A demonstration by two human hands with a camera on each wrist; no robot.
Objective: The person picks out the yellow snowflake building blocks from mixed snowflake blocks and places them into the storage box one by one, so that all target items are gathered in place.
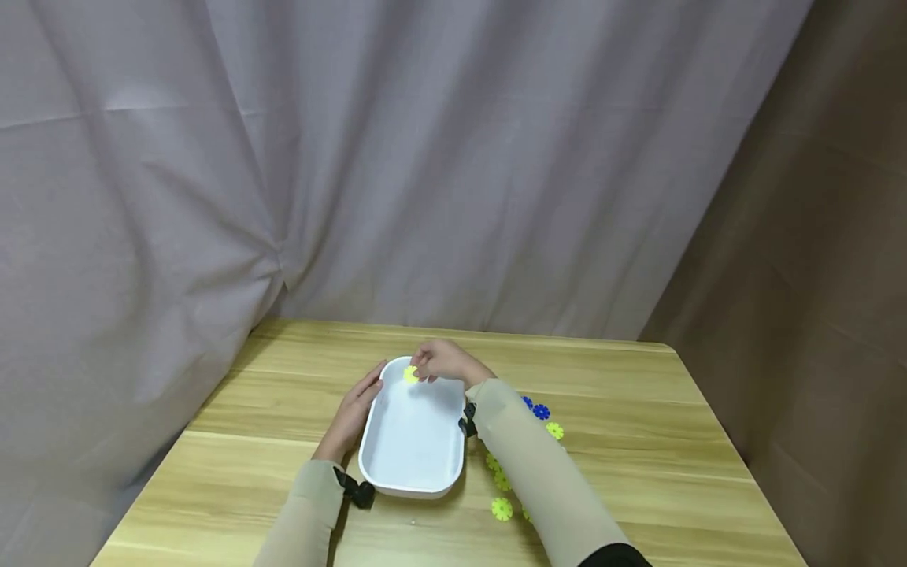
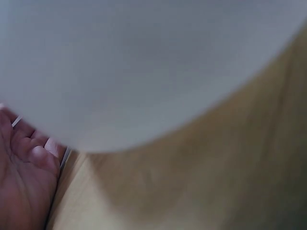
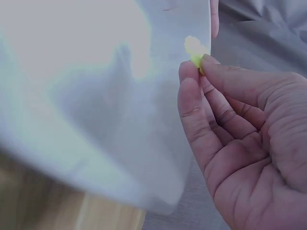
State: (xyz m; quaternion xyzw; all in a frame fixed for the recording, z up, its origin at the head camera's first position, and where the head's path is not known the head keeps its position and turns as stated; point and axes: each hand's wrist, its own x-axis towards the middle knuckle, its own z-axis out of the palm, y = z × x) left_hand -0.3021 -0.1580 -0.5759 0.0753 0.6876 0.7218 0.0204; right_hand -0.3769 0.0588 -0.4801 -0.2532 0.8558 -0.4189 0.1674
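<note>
A white tray [image 1: 412, 441] with rounded corners lies in front of me in the head view. My left hand [image 1: 357, 411] holds its left side, the fingers along the rim near the far corner; in the left wrist view the left hand [image 2: 26, 167] is partly hidden by the blurred tray [image 2: 144, 67]. Over the far end of the tray, my right hand [image 1: 446, 360] pinches a yellow flower-shaped plastic piece [image 1: 411, 375]. Up close in the right wrist view, the thumb and index fingertips of the right hand [image 3: 240, 129] grip the yellow piece's [image 3: 194, 47] edge.
Beyond the right forearm lie blue flower-shaped pieces [image 1: 542, 412] and several yellow-green ones [image 1: 501, 509], some partly covered by the sleeve [image 1: 546, 465]. The wooden table [image 1: 652, 457] ends at a grey curtain [image 1: 460, 173] behind.
</note>
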